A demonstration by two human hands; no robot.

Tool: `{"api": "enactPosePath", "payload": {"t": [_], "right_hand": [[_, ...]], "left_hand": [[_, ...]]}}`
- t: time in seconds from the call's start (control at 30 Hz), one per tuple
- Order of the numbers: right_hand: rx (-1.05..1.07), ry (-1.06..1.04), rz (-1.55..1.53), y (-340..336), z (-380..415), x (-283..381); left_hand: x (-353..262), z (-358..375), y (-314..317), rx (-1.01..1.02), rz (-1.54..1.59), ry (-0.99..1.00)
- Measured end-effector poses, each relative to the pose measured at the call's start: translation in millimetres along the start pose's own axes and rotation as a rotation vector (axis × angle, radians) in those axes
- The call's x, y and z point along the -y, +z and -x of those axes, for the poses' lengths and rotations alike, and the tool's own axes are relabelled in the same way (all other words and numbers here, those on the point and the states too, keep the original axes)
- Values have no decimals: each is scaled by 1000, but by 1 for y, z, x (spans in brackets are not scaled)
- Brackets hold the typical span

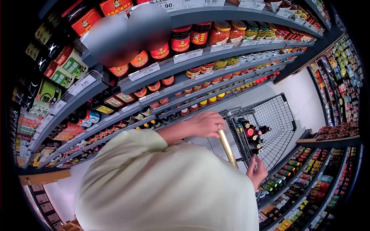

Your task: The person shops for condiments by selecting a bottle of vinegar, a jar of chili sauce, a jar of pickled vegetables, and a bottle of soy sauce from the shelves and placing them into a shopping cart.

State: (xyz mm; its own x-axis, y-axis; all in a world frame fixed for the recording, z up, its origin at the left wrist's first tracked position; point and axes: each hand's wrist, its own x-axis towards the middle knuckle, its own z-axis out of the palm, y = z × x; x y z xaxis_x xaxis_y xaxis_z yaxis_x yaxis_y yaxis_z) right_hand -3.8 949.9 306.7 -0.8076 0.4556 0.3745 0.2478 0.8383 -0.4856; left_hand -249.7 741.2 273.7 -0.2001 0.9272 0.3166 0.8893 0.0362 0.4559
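My left hand (206, 124) is at the upper end of the gold-coloured handle (227, 148) of a shopping cart, with its fingers curled down around that end. Beyond the handle's lower end is my right hand (257, 175), its thumb and fingers apart and nothing visible between them. The black wire cart (283, 109) stands ahead of both hands. Several dark bottles (256, 140), some with red or yellow caps, are in the part of the cart nearest the handle.
Long shelves (165, 63) of jars and bottles with price tags run along the left and top. More stocked shelves (304, 181) stand at the lower right. Grey floor (304, 92) shows beyond the cart. Two blurred patches cover jars at the upper left.
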Motion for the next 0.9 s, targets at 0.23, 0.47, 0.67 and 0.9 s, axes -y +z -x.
{"api": "enactPosePath", "payload": {"t": [0.23, 0.47, 0.67, 0.9], "right_hand": [[171, -383, -441, 65, -173, 122], [81, -345, -687, 141, -297, 206], [135, -324, -763, 168, -317, 231], [167, -204, -708, 177, -332, 237]], "left_hand": [[14, 8, -71, -564, -57, -396], [45, -15, -116, -660, -149, -465], [58, -28, -125, -698, -17, -487], [67, -40, -117, -786, 23, -487]]}}
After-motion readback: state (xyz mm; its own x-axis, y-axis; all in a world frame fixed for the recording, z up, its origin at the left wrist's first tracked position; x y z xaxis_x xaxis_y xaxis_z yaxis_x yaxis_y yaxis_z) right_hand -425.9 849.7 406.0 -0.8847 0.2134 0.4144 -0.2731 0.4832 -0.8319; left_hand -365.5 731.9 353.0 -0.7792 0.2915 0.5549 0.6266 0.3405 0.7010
